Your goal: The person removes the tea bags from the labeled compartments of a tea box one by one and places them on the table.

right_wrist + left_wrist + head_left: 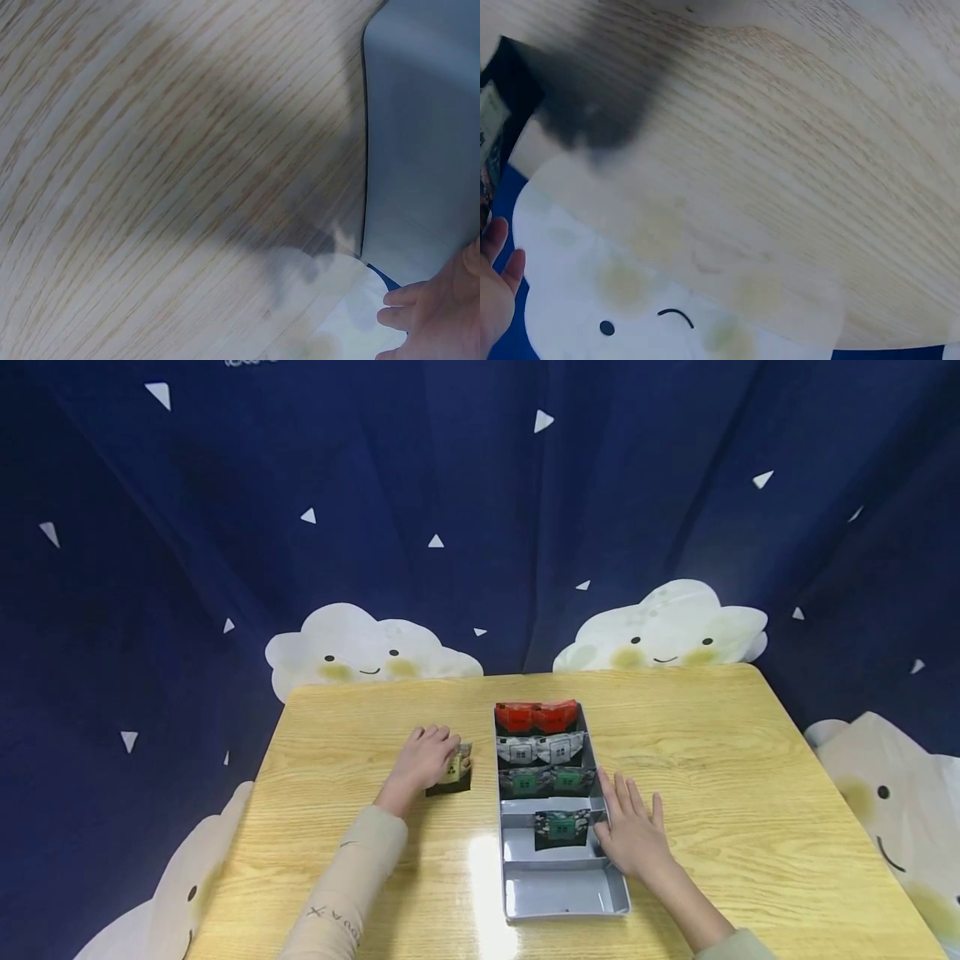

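Observation:
In the head view my left hand (pixel 427 760) pinches a small dark packet with a yellow label (pixel 453 768), left of a grey divided box. The same packet (pixel 510 90) shows at the left edge of the left wrist view, raised off the table, with fingertips (pixel 495 238) beside it. My right hand (pixel 633 835) lies along the right wall of the grey box (pixel 562 897), fingers spread, its thumb at the rim. The right wrist view shows those fingers against the box's outer side (pixel 420 150). A green-labelled packet (pixel 561 828) stands alone in the fourth compartment.
Farther back in the box stand two red packets (pixel 536 718), two silver-grey packets (pixel 540 749) and two dark green packets (pixel 546 782), one pair per compartment. Underneath is a wooden table (pixel 750 793). A dark blue curtain (pixel 480 460) with clouds hangs behind its far edge.

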Available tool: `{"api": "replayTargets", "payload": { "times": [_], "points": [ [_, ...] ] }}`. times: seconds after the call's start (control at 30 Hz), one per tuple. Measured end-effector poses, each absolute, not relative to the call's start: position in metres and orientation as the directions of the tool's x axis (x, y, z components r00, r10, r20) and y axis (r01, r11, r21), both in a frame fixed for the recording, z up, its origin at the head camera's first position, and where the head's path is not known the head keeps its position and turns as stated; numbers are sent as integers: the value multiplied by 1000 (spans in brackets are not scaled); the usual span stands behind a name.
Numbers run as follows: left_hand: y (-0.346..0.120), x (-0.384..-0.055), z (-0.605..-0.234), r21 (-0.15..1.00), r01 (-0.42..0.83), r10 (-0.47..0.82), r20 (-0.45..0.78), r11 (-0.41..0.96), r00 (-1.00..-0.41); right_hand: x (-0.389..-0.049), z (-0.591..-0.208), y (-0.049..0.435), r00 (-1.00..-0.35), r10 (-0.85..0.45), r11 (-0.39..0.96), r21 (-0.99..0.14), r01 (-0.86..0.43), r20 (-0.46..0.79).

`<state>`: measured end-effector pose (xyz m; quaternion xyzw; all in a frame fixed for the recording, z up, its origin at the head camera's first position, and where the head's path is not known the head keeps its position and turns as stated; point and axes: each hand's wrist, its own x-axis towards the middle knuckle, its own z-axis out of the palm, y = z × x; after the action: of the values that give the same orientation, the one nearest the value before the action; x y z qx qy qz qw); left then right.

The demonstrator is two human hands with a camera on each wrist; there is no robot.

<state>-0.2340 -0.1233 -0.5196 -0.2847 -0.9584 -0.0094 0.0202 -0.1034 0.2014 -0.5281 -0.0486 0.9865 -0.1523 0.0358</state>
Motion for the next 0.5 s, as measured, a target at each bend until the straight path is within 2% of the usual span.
{"api": "replayTargets", "payload": {
  "times": [0.3,0.5],
  "points": [
    [-102,-247,-544,-59,440,442,23,896,-897,-104,-528,202,-992,-109,950,-301,-85,-61],
    [-88,-246,-563,6,322,320,89,947,-943,-104,-529,201,-992,-106,950,-303,-80,-72]
  ]
}}
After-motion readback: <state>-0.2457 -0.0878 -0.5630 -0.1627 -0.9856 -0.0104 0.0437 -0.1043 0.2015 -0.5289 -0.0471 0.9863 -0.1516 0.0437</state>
